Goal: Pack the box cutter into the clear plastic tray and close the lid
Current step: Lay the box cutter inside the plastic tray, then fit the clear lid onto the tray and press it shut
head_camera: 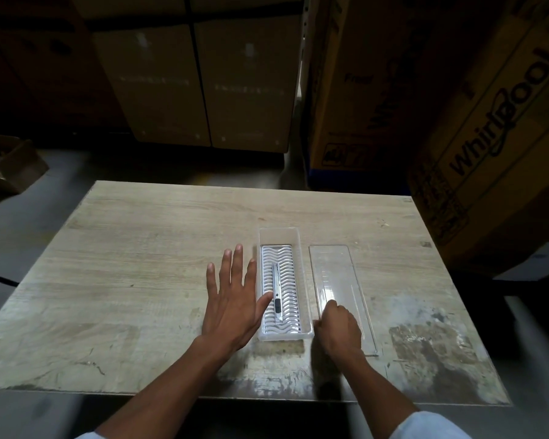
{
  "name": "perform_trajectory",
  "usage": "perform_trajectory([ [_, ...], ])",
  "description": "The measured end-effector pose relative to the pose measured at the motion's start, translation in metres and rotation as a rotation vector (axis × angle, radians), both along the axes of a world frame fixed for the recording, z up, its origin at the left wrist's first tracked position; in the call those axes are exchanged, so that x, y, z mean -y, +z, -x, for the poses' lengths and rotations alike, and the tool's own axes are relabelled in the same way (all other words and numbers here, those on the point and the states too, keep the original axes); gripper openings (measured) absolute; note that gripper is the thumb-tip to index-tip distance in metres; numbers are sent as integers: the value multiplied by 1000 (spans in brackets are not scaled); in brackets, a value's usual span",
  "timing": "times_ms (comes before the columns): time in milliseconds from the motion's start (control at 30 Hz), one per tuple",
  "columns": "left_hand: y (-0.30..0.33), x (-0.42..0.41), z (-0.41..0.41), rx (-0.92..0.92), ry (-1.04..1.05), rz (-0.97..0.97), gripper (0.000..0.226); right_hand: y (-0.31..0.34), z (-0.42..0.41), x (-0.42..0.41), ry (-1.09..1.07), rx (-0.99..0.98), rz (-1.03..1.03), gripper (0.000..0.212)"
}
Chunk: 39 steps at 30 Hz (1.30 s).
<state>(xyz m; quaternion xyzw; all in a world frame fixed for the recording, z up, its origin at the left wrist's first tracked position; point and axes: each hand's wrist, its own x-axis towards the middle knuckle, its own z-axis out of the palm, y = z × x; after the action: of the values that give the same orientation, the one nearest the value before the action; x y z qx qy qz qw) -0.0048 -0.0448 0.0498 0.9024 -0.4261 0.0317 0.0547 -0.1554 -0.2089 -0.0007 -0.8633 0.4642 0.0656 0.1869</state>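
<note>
A clear plastic tray point(263, 335) with a white wavy insert stands lengthwise in the middle of the wooden table. The silver box cutter point(277, 293) with a black slider lies inside it, along the left half. My left hand point(232, 302) rests flat on the table just left of the tray, fingers spread, thumb touching the tray's left wall. The clear lid point(336, 270) lies flat on the table right of the tray. My right hand point(338, 327) sits on the lid's near left edge with fingers curled onto it; the lid still lies flat.
The table point(140, 264) is light wood with worn patches at its near right. Large cardboard boxes point(488, 137) stand close behind the table's far right corner, and more boxes point(203, 83) farther back. A small open box point(10, 166) sits on the floor at left.
</note>
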Motion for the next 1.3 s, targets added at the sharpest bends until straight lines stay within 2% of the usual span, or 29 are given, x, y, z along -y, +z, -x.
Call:
perform_trajectory([
  [133, 1, -1, -1, 4, 0, -9, 81, 8, -1, 2, 34, 7, -40, 20],
  [233, 6, 4, -4, 12, -4, -24, 80, 35, 0, 13, 46, 109, 35, 18],
  [400, 29, 19, -7, 22, -1, 11, 80, 102, 7, 55, -76, 253, 169, 39],
  [467, 38, 22, -9, 18, -3, 35, 80, 126, 11, 68, -112, 371, 202, 43],
  [533, 43, 23, -11, -6, -5, 35, 82, 147, 15, 72, -172, 573, 202, 40],
  [600, 47, 23, -13, -57, -1, 41, 85, 153, 16, 72, -275, 816, 87, 33],
  [667, 49, 23, -10, -129, -1, 28, 92, 141, 12, 70, -377, 958, -183, 29],
  [733, 48, 23, -5, -204, -26, -9, 101, 116, 2, 59, -447, 961, -434, 31],
  [867, 36, 21, 8, -315, -100, -105, 122, 75, -22, 25, -551, 943, -612, 26],
  [1067, 14, 8, 13, -338, -105, -144, 122, 32, -38, 9, -535, 755, -556, 30],
  [1300, 2, 0, 8, -393, -46, -178, 124, 31, -40, 0, -501, 723, -500, 38],
])
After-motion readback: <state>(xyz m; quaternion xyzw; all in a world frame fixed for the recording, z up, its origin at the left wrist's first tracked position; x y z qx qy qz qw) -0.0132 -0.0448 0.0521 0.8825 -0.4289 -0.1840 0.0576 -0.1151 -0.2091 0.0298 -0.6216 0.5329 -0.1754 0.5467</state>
